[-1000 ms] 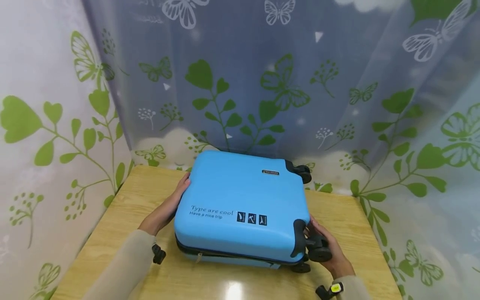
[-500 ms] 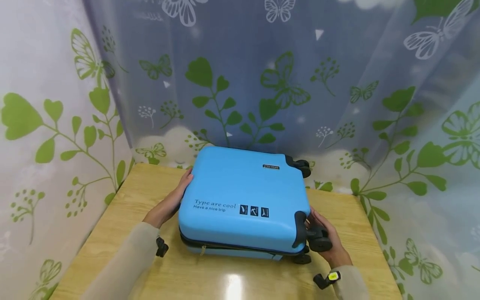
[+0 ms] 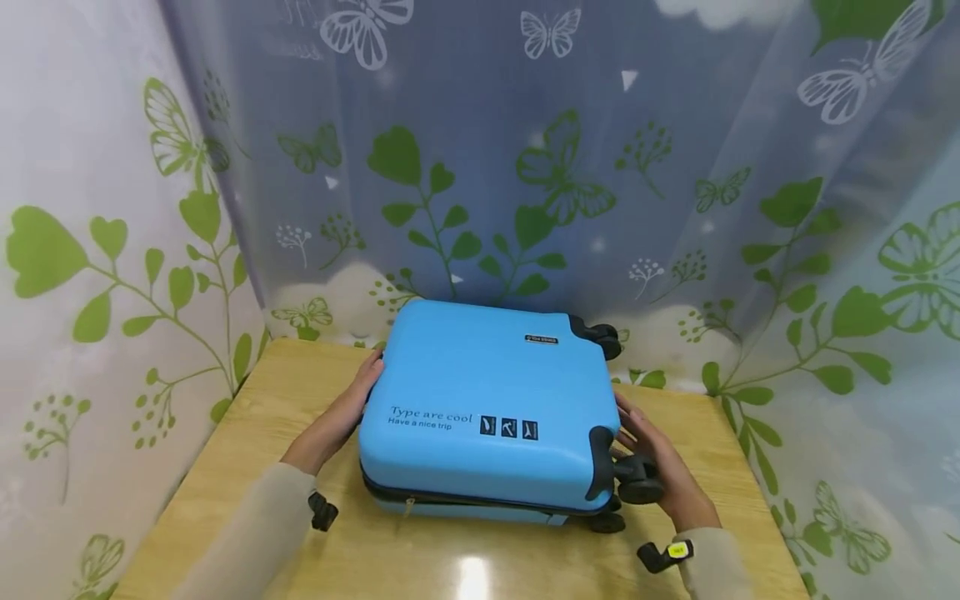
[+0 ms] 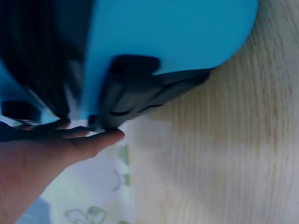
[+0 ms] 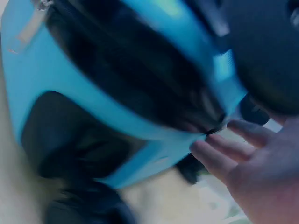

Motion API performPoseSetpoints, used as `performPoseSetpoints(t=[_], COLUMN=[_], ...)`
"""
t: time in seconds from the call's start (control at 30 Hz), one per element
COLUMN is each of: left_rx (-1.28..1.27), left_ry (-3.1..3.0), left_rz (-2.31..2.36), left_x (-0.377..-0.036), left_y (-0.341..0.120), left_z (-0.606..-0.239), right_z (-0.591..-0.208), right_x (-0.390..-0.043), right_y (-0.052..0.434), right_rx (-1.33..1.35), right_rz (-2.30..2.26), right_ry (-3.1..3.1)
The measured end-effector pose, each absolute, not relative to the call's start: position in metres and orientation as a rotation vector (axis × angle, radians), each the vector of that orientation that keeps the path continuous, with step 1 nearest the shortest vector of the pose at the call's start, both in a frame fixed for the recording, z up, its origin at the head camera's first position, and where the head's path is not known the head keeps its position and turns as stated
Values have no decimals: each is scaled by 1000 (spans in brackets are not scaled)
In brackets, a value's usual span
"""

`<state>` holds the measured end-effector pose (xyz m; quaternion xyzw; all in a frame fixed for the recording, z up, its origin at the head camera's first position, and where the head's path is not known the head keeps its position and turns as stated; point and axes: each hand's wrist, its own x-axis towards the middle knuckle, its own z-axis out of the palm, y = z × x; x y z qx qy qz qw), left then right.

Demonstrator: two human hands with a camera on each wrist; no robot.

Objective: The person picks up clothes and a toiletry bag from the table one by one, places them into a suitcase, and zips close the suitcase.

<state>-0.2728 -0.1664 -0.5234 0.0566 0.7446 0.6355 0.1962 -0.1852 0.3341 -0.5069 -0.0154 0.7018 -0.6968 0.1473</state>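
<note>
- I see a glossy blue hard-shell suitcase [image 3: 483, 408] lying flat and zipped on the wood-grain table [image 3: 247, 433].
- My left hand [image 3: 341, 417] presses its left side, fingers straight.
- My right hand [image 3: 660, 467] lies relaxed by the black wheels [image 3: 637, 482], seemingly touching.

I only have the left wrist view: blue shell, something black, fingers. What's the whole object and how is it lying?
Observer: A blue suitcase, lying flat on a wooden table, printed side up.
Operator: Where is the other hand?
Observer: The right hand is at the suitcase's right side, straight fingers against it, beside the near black wheel.
Operator: Is the case zipped?
Observer: The head view shows the black zipper line running along the front edge with a pull near its left end; the halves look closed.
Operator: Left hand gripping?
Observer: The left hand lies with straight fingers against the left side.
</note>
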Motion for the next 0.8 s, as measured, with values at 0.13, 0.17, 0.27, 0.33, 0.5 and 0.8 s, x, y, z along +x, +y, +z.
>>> performPoseSetpoints(t=[0.13, 0.17, 0.27, 0.33, 0.5, 0.8], left_rx=[179, 192, 230, 259, 387, 573], left_ry=[2132, 2151, 2198, 2227, 2377, 2525], left_rz=[1776, 1779, 1788, 1780, 1722, 1697], left_x=[-262, -260, -254, -250, -235, -212], left_y=[-170, -171, -175, -177, -181, -184], left_z=[-519, -517, -510, -507, -500, -496], right_z=[-486, -482, -472, -468, -457, -445], right_x=[-188, -189, -188, -187, -182, -175], right_y=[329, 326, 316, 309, 290, 254], right_rx=[-137, -170, -277, -348, -448, -631], right_rz=[-1750, -1684, -1484, -1361, -1088, -762], right_ry=[2389, 2475, 2697, 2807, 2976, 3105])
